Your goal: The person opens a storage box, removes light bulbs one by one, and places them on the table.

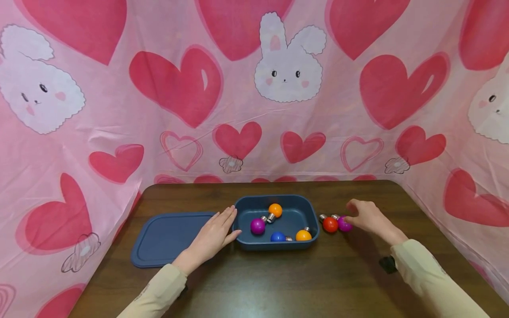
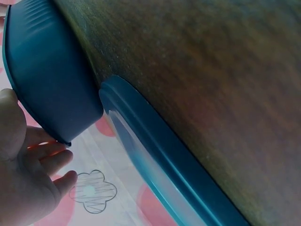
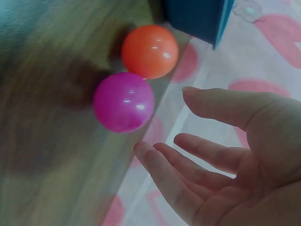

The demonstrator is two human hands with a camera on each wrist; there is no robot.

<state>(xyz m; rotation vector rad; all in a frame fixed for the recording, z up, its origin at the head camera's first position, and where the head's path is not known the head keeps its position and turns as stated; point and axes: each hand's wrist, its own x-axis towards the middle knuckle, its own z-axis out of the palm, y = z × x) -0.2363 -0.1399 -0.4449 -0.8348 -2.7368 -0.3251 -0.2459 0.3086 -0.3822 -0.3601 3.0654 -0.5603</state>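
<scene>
A dark blue plastic box (image 1: 278, 246) stands on the table, holding several small coloured light bulbs: a purple bulb (image 1: 257, 226), a blue bulb (image 1: 278, 237) and two orange ones. My left hand (image 1: 214, 234) rests with extended fingers against the box's left rim. To the right of the box lie a red bulb (image 1: 330, 224) and a magenta bulb (image 1: 344, 224), side by side. Beside the magenta bulb is my right hand (image 1: 367, 217); in the right wrist view its thumb and fingers are spread apart with nothing between them.
A flat blue lid (image 1: 171, 238) lies on the table left of the box, partly behind my left forearm. The wooden table (image 1: 278, 282) backs onto a pink cloth (image 1: 238, 106) with hearts and rabbits, which also hangs at both sides.
</scene>
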